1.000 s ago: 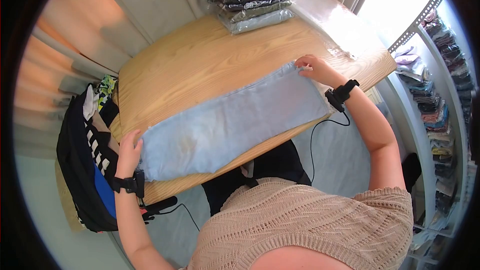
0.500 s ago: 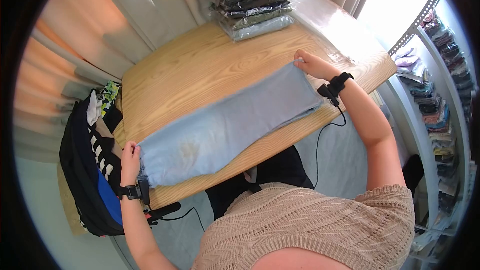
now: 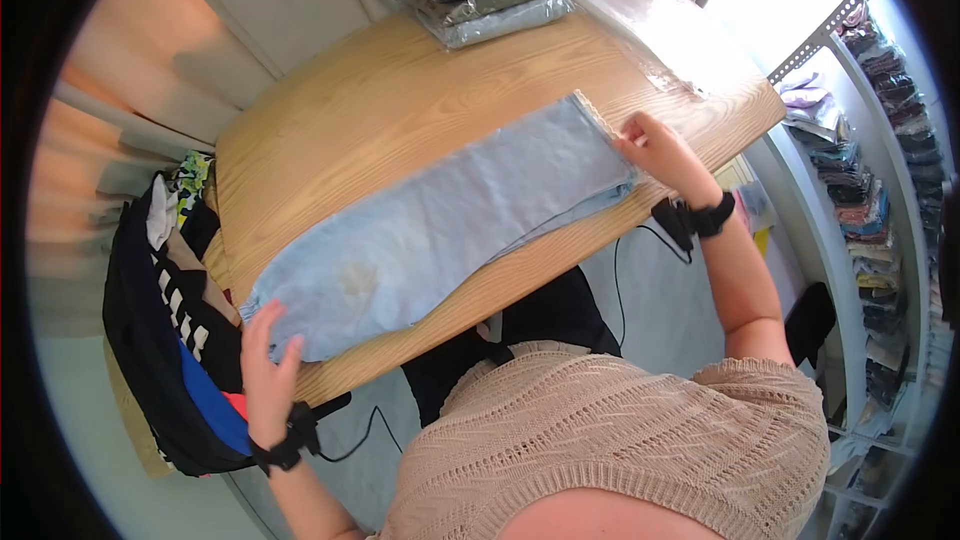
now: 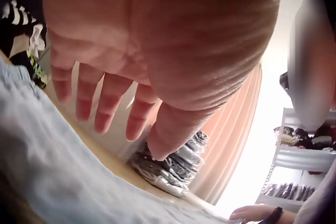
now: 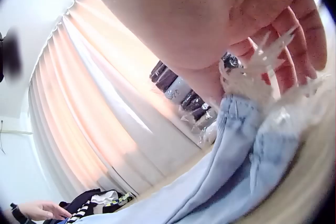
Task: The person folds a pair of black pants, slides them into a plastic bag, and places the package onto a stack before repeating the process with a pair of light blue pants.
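A pair of light blue jeans, folded lengthwise, lies slantwise along the near side of the table, with a brownish faded patch toward its left end. My left hand is over the lower left corner, fingers spread; its palm and straight fingers show in the left wrist view, holding nothing. At the other end my right hand has its fingertips right at the hem. White frayed threads of that hem stand in front of its loosely extended fingers in the right wrist view, where the thumb tip is hidden.
On the wooden table, a stack of plastic-bagged folded garments stands at the back, with flat clear plastic bags beside it. Heaped clothes lie off the left edge. Shelves of folded garments line the right.
My right hand has left the far corner of the hem and come nearer along it. My left hand has let go of the left end and drawn back toward me, fingers spreading.
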A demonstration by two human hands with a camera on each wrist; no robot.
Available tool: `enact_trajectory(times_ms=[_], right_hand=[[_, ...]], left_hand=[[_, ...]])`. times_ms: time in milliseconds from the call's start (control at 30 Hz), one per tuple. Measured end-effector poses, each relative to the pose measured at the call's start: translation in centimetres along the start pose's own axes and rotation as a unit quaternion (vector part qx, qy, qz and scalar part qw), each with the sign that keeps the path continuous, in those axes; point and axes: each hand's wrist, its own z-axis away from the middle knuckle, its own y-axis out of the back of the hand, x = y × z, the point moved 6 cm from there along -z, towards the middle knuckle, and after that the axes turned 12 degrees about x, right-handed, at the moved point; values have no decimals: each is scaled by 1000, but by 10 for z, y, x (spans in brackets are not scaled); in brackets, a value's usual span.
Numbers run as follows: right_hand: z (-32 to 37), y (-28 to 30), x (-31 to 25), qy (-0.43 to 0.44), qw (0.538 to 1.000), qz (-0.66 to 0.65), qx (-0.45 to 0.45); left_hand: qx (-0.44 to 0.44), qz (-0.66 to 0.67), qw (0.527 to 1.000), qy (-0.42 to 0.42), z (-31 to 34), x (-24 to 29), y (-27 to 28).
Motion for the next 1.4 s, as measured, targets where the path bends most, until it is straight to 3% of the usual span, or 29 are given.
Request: enact_trajectory(times_ms=[33, 100, 167, 200, 267, 333, 400, 433, 500, 667, 833, 900, 1100, 1200, 1333, 1400], right_hand=[[17, 3, 5, -91, 994, 54, 8], [39, -5, 6, -108, 993, 40, 23], [50, -5, 8, -88, 987, 49, 124], [50, -6, 9, -116, 986, 39, 113], [51, -8, 7, -96, 983, 44, 147], [50, -9, -2, -72, 980, 49, 180], [51, 3, -26, -11, 961, -33, 275], [50, 5, -34, -9, 962, -35, 271], [49, 0, -26, -157, 935, -214, 236], [44, -14, 17, -140, 960, -136, 202], [45, -19, 18, -160, 951, -177, 195], [46, -14, 15, -161, 961, -104, 201], [48, -14, 15, -139, 961, -95, 221], [49, -14, 16, -150, 962, -80, 215], [49, -18, 20, -142, 961, -93, 219], [50, -16, 17, -145, 961, -72, 224]], left_hand=[[-17, 9, 1000, -11, 10, 16, -7], [-45, 38, 998, -9, 26, 32, -26], [-68, 74, 995, 0, 36, 46, -45], [-69, 73, 995, 1, 39, 52, -53], [-66, 42, 994, -76, 41, 72, -66], [-66, 28, 994, -86, 37, 84, -78], [-51, -4, 994, -92, 33, 93, -88], [-51, -6, 995, -87, 32, 94, -95], [-5, -13, 999, -34, 29, 87, -104], [52, -51, 997, -25, 21, 90, -109], [98, -86, 991, -40, 17, 89, -112], [118, -75, 989, -42, 12, 92, -110], [92, -106, 990, 17, -1, 102, -114], [114, -93, 989, -30, -3, 106, -114], [89, -54, 994, -13, 2, 96, -109], [105, -31, 993, -46, 5, 97, -102]])
